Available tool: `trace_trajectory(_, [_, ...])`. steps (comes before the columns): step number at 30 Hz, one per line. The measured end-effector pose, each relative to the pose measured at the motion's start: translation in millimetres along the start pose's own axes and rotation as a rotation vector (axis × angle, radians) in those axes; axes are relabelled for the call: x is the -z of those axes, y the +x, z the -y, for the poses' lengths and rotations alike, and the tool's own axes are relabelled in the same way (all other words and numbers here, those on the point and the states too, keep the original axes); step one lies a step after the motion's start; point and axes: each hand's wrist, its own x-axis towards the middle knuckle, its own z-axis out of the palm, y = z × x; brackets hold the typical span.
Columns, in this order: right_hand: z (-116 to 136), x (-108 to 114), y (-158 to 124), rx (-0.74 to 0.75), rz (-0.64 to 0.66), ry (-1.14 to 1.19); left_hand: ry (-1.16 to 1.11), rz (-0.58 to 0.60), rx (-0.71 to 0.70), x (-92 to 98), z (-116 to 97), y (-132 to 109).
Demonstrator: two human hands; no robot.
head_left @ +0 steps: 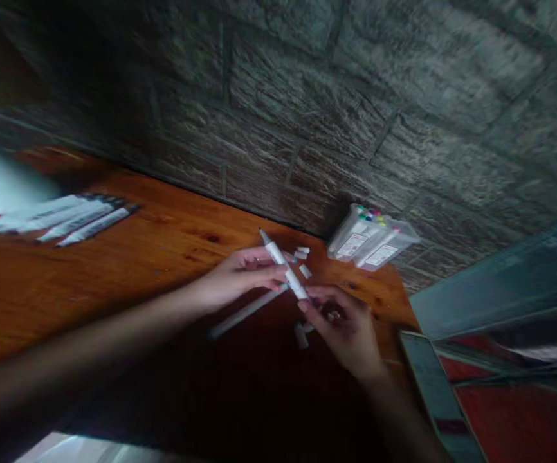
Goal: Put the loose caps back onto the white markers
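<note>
A white marker (277,254) is held at a slant above the table, its dark tip uncovered and pointing up and left. My left hand (233,278) pinches its middle between thumb and fingers. At its lower end, the thumb and fingers of my right hand (348,325) are closed on the white barrel. Beneath the hands a second, slim marker (247,313) lies on the wooden table. Small white pieces that look like caps (305,271) are scattered behind the marker, and another short white piece (301,335) lies beside my right hand.
Two clear cases of markers (372,239) stand near the brick wall (278,128). Several white markers (88,218) lie in a row at the left, beside a blurred white object (3,180). A phone-like flat object (435,379) is at the right.
</note>
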Motion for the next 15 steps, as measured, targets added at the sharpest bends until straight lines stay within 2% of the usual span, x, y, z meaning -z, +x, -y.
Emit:
trace_trajectory(7, [3.3, 0.0, -2.1, -0.006, 0.042, -0.004, 0.003, -0.024, 0.025, 0.6, 4.0, 1.2])
trace_trajectory(15, [4.5, 2.1, -1.7, 0.105, 0.165, -0.014, -0.019, -0.035, 0.041, -1.8, 1.6, 0.7])
